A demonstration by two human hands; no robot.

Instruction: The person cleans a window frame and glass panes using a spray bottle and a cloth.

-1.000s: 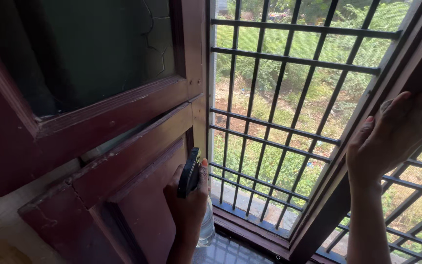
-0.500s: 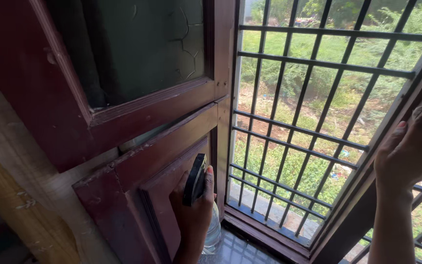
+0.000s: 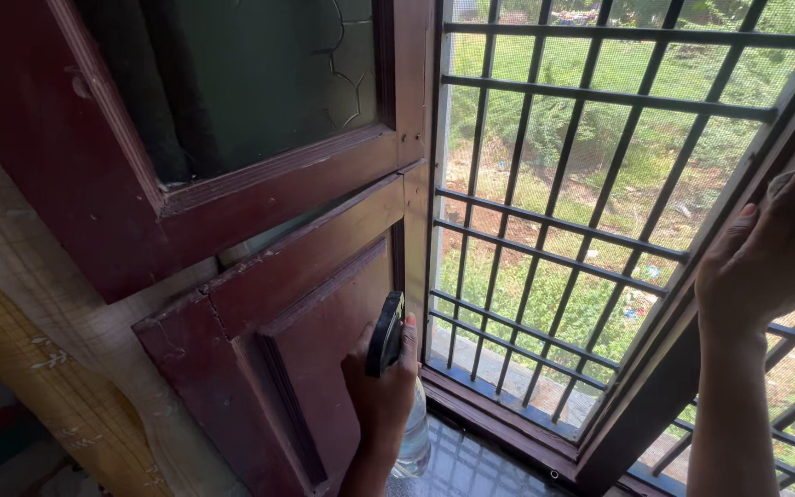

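My left hand (image 3: 379, 391) grips a clear spray bottle (image 3: 413, 440) with a black trigger head (image 3: 385, 334), held upright low beside the dark red wooden shutter (image 3: 278, 304). My right hand (image 3: 770, 248) is raised at the right, pressed flat against the window's wooden frame (image 3: 683, 304), fingers together; whether a cloth lies under the palm I cannot tell. Between the hands stands the barred metal window grille (image 3: 554, 212) with fine mesh behind it.
A dark stone sill (image 3: 471, 469) lies under the bottle. The upper shutter panel holds cracked dark glass (image 3: 259, 83). A pale wall and woven mat (image 3: 39, 387) are at the left. Green ground shows outside.
The view has shifted left and slightly down. My left hand with the bottle now appears lower and further right. My right hand stays on the frame.
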